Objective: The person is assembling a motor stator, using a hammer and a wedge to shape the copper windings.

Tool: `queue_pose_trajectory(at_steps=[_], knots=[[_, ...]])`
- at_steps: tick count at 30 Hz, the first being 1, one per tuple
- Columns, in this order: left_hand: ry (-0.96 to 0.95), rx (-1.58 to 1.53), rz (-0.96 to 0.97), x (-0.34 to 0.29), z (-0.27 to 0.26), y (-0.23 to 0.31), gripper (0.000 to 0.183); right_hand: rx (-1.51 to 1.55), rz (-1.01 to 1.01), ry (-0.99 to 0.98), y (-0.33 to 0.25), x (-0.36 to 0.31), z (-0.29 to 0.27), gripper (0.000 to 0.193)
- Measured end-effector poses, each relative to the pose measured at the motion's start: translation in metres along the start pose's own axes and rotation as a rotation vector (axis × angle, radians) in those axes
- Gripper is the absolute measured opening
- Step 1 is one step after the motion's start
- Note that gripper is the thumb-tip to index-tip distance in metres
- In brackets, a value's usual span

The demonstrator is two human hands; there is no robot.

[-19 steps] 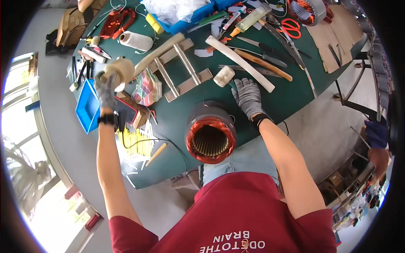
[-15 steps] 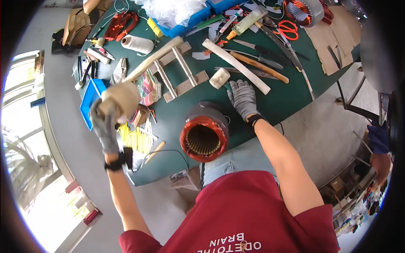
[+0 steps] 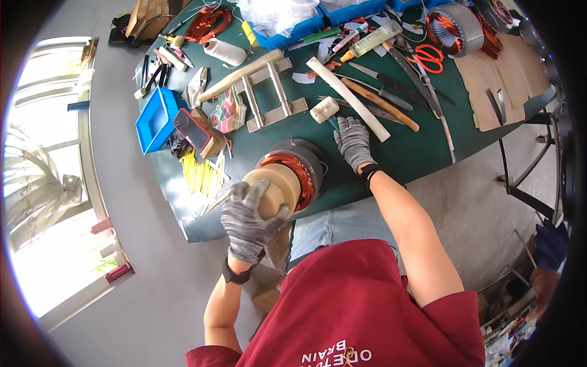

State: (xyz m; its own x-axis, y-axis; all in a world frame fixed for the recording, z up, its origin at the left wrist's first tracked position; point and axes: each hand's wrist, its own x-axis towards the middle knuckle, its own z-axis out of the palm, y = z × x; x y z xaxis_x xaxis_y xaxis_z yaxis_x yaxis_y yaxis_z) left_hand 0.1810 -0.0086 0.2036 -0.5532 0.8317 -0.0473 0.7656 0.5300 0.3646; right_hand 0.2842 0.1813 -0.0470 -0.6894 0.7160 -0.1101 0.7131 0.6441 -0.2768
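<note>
My left hand [image 3: 249,220], in a grey knit glove, grips a beige stepped round block [image 3: 269,199]. The block's wide end sits against the near opening of a motor stator [image 3: 310,160], whose red-brown copper winding shows around the block's edge. Whether part of the block reaches inside the bore is hidden. On the table to the right, my gloved right hand [image 3: 354,144] is closed over the handle of a white-headed mallet [image 3: 324,110]. Most of that handle is hidden beneath the hand.
Beyond the stator lies a metal frame [image 3: 278,107]. A white strip [image 3: 351,101], files and knives lie past my right hand, with red-handled scissors [image 3: 429,58] farther off. At left are a blue tray [image 3: 156,119], a phone [image 3: 192,129] and yellow strips [image 3: 200,176]. Another wound stator [image 3: 468,30] stands far right.
My left hand has brought the beige block from above the blue tray, right and nearer, onto the stator's opening. The phone and tray are uncovered. My right hand stays at the mallet.
</note>
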Motion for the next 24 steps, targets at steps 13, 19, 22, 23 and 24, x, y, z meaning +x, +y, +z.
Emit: queue_pose_trajectory(at_steps=[13, 19, 22, 23, 24], knots=[[-0.091, 0.171, 0.275, 0.032, 0.024, 0.0, 0.027, -0.003, 0.032, 0.227, 0.035, 0.02, -0.041, 0.045], [-0.323, 0.14, 0.415, 0.046, 0.019, -0.005, 0.029, 0.132, -0.002, 0.132, 0.089, 0.016, -0.015, 0.04], [-0.448, 0.083, 0.516, 0.046, 0.009, -0.023, 0.032, 0.875, 0.0, -0.055, 0.062, -0.006, -0.049, 0.024], [-0.502, 0.128, 0.721, 0.045, 0.007, -0.035, 0.033, 1.122, 0.119, -0.321, 0.04, -0.013, -0.092, 0.025], [-0.547, 0.158, 0.956, 0.051, 0.008, -0.041, 0.033, 1.341, 0.267, -0.573, 0.027, -0.021, -0.127, 0.026]])
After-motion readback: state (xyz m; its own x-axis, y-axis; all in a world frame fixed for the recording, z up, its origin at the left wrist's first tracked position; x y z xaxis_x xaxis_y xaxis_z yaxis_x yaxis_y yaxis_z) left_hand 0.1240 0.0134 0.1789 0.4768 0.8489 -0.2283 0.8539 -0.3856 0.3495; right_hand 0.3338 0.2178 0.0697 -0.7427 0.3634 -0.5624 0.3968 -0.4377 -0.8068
